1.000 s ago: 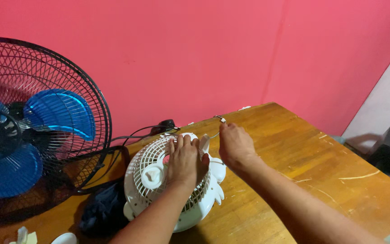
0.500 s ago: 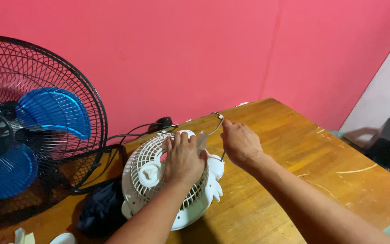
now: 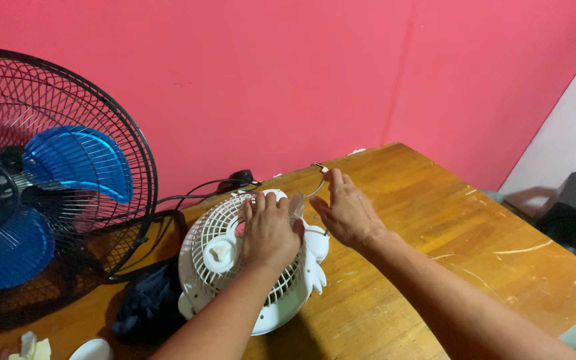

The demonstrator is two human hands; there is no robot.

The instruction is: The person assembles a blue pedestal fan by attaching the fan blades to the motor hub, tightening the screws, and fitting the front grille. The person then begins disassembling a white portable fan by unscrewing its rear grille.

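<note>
A wooden table with pale scratches fills the lower right of the frame. A small white fan is laid on it at lower centre. A dark cloth is seen left of it. A large black fan with blue blades is placed at the left edge. Black cables are laid along the back edge.

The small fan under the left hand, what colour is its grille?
White: the small fan has a white grille, shown clearly in the head view.
</note>
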